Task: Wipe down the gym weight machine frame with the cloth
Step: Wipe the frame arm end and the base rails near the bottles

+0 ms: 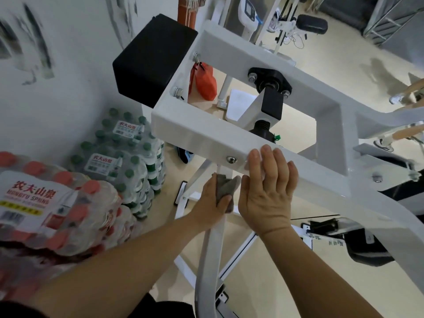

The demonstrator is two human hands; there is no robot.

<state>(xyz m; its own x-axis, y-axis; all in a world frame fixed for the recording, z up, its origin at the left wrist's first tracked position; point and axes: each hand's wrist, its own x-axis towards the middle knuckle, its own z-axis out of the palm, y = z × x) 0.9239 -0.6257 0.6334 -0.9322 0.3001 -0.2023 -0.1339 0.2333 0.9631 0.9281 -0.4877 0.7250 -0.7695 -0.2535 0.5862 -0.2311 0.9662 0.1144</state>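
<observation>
The white weight machine frame (202, 138) fills the middle of the head view, a rectangular box section with a black pad at its far left end. My left hand (212, 198) grips a bunched grey cloth (226, 189) against the white upright post just under the near bar. My right hand (267, 191) lies flat on the near bar's front face, fingers straight and pointing up, right beside the cloth. A bolt head (231, 159) sits on the bar just left of my right fingertips.
Shrink-wrapped packs of water bottles, green-capped (124, 154) and red-capped (52, 210), are stacked against the wall at left. A black pivot block (270, 97) sits inside the frame. An orange bag (205, 82) lies on the floor beyond. Another person's legs show at right.
</observation>
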